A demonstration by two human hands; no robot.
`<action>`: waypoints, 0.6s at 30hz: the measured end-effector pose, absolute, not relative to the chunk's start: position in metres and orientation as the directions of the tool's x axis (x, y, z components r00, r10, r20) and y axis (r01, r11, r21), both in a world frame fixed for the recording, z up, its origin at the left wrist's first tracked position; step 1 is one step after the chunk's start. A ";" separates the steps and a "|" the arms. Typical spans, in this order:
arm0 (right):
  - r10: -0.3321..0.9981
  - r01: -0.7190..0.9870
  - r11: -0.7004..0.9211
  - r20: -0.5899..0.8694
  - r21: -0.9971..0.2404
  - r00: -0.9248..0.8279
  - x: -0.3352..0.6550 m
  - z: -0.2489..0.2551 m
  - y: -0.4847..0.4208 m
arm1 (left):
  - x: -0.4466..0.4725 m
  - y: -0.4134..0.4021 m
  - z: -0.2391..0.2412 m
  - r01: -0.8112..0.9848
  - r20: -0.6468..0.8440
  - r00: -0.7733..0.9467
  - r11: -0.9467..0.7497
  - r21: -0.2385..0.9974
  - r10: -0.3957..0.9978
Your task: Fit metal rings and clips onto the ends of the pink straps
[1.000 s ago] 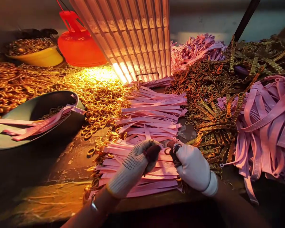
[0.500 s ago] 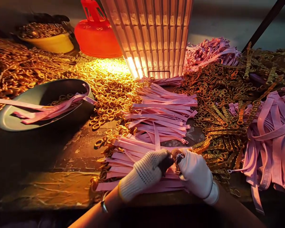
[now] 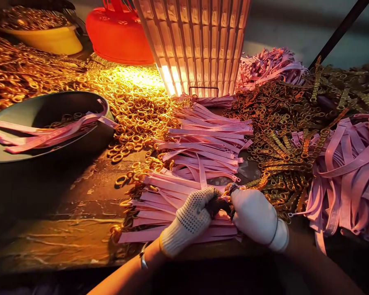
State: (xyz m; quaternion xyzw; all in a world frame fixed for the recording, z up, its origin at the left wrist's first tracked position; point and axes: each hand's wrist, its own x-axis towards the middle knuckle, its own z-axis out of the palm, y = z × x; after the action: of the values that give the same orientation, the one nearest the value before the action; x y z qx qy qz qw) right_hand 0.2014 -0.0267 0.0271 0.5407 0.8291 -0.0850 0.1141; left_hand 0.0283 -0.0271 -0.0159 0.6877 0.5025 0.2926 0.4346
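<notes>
pink straps (image 3: pixel 160 215) beneath both gloved hands (image 3: pixel 193 214)

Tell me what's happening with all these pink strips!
A person's gloved left hand and right hand are close together over the pink strips, closed around a bit of gold, mostly hidden. Heaped gold rings lie to the left, long gold pieces to the right, and a red lamp shines on the rings.

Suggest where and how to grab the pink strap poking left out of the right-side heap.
Likely pinch the pink strap just behind its tip loop, coming from the left, where the right hand is. That thin end juts out alone; the rest runs into the pink heap.
</notes>
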 end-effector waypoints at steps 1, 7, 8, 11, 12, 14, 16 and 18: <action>0.865 0.903 0.430 -0.278 -0.016 -0.417 0.202 0.026 -0.027 | 0.029 -0.027 -0.016 0.447 -0.036 0.337 -0.126 0.885 0.941; 0.832 0.848 0.530 -0.193 -0.001 -0.520 0.214 0.016 -0.034 | 0.031 -0.013 -0.015 0.402 -0.044 0.526 -0.203 0.893 0.849; 0.841 0.850 0.527 -0.150 0.009 -0.520 0.219 0.016 -0.034 | 0.028 -0.006 -0.014 0.383 -0.034 0.573 -0.231 0.894 0.818; 0.866 0.870 0.492 0.089 0.028 -0.493 0.241 0.020 -0.035 | 0.012 0.023 -0.010 0.350 0.002 0.657 -0.307 0.885 0.754; 0.865 0.883 0.469 0.184 0.031 -0.466 0.251 0.022 -0.036 | 0.004 0.036 -0.008 0.372 0.013 0.649 -0.332 0.867 0.761; 0.851 0.910 0.414 0.344 0.022 -0.396 0.274 0.027 -0.039 | -0.014 0.062 -0.002 0.448 0.057 0.603 -0.397 0.801 0.796; 0.851 0.940 0.342 0.428 -0.009 -0.306 0.294 0.029 -0.043 | -0.033 0.081 0.005 0.542 0.102 0.527 -0.426 0.724 0.844; 0.887 0.955 0.286 0.400 -0.081 -0.232 0.304 0.028 -0.049 | -0.051 0.086 0.016 0.637 0.113 0.433 -0.392 0.664 0.895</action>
State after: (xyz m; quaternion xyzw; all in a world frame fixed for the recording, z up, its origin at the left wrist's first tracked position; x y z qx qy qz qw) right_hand 0.3044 -0.0494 0.0281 0.5905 0.7796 0.0905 -0.1879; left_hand -0.0513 0.0857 0.0159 0.8005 0.4783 0.2344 0.2746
